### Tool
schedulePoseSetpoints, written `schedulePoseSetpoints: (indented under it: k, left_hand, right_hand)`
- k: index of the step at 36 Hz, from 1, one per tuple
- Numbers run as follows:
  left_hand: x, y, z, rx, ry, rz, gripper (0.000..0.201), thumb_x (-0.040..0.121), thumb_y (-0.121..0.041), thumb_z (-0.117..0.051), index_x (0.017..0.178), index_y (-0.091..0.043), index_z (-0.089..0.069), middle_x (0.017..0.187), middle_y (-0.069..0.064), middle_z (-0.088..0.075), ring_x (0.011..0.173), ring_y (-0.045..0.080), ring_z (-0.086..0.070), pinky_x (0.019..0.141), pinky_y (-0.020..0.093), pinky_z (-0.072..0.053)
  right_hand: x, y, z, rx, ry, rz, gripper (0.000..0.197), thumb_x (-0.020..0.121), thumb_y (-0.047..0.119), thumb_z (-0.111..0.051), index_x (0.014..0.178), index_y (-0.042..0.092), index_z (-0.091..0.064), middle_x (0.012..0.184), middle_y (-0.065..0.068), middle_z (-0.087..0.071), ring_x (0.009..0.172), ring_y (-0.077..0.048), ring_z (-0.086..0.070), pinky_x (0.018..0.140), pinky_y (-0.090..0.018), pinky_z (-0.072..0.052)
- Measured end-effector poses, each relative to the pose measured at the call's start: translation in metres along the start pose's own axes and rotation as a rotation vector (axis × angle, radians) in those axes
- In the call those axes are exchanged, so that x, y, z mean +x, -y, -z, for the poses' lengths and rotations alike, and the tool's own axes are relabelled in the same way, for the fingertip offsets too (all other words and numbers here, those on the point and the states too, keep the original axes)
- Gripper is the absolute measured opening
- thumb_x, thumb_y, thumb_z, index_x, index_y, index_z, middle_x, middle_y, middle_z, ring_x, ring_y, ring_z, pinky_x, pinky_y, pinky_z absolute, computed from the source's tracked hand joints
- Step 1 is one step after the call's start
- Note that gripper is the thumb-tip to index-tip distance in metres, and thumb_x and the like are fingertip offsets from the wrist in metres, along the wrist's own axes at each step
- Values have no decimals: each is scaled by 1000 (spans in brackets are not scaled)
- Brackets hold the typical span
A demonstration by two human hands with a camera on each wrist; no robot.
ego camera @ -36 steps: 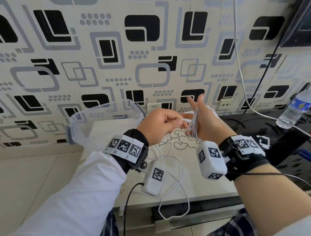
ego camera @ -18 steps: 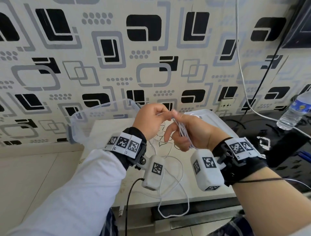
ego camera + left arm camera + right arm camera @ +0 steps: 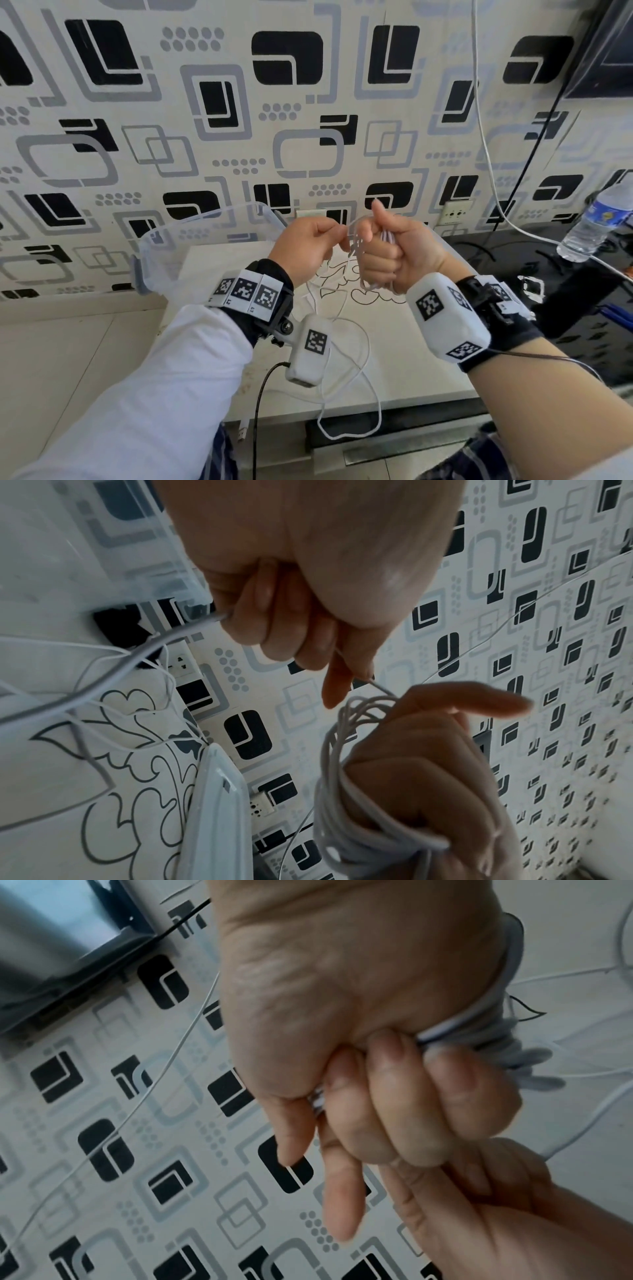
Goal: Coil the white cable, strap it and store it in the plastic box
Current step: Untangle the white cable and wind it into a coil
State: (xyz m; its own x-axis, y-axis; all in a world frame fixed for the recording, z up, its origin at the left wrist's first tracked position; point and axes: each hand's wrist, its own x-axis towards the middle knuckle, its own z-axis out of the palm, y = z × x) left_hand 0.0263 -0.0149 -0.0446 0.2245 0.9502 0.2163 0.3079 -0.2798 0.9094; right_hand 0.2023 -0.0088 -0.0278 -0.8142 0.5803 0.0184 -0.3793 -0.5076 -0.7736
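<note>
thin white cable [image 3: 376, 274] loops bundled in both hands.

no word, brand or number can be read: the black-and-white square code tags on the left wrist band [image 3: 245, 291] and right wrist camera housing [image 3: 445, 317] carry only patterns, and the blue label on the water bottle [image 3: 594, 222] is too blurred.

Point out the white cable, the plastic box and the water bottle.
white cable [image 3: 337, 791]: left wrist view, coiled loops round the right hand.
plastic box [image 3: 205, 219]: head view, clear rim.
water bottle [image 3: 594, 224]: head view, its body.
</note>
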Motion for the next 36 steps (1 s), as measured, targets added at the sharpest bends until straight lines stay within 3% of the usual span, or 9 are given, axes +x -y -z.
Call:
schedulePoseSetpoints:
  k: [3,10,13,20,24,30,33,36]
  left_hand:
    - [-1,-4,0,-42,17,53,33,99,-20,-50,74,-8,-66,43,-11,-28,41,10,-24,43,22,-21]
    - [-6,-10,2,-79,42,132,30,93,-12,-50,73,1,-67,47,-3,-29,44,12,-24,41,16,-24]
    - [-8,-13,1,-60,55,141,29,92,-10,-50,74,5,-65,47,-2,-30,43,11,-24,41,13,-25]
    - [-9,-16,3,-49,37,134,30,94,-8,-48,71,3,-63,49,2,-30,39,9,-25,39,10,-27]
    - [-9,-15,3,-28,19,117,30,94,-7,-49,74,11,-61,51,4,-31,37,6,-26,41,3,-30]
    - [-8,-14,1,-5,-15,100,30,93,-10,-52,70,5,-63,48,0,-33,38,6,-28,41,3,-30]
    - [-7,-13,3,-18,-39,100,27,90,-7,-52,65,-1,-62,46,-2,-33,39,8,-27,40,6,-29]
    - [-7,-11,4,3,-48,102,25,88,-5,-53,64,-2,-61,42,-8,-35,38,5,-30,41,4,-30]
  right_hand:
    - [-3,3,3,82,-14,87,58,97,45,-29,72,9,-66,42,6,-16,37,-10,-13,39,-18,-21]
    - [-13,13,6,240,-330,350,59,97,46,-31,62,11,-63,41,7,-14,40,-9,-9,37,-17,-23]
    - [-15,14,11,306,-375,417,60,99,46,-31,62,10,-62,45,7,-11,41,-9,-10,38,-19,-25]
    - [-28,25,28,539,-518,620,59,100,46,-32,64,9,-61,37,6,-25,33,-9,-23,39,-18,-26]
    - [-37,32,37,612,-647,713,59,101,46,-32,74,7,-67,40,6,-24,33,-9,-22,38,-17,-28]
    - [-44,35,43,611,-850,811,52,102,43,-32,99,5,-67,42,6,-22,34,-10,-20,40,-18,-28]
    - [-47,36,46,604,-906,831,47,102,45,-32,100,9,-63,41,6,-22,34,-11,-21,43,-18,-31]
    - [-47,37,50,613,-946,841,43,100,48,-35,96,12,-58,49,2,-44,37,-12,-32,55,-20,-47]
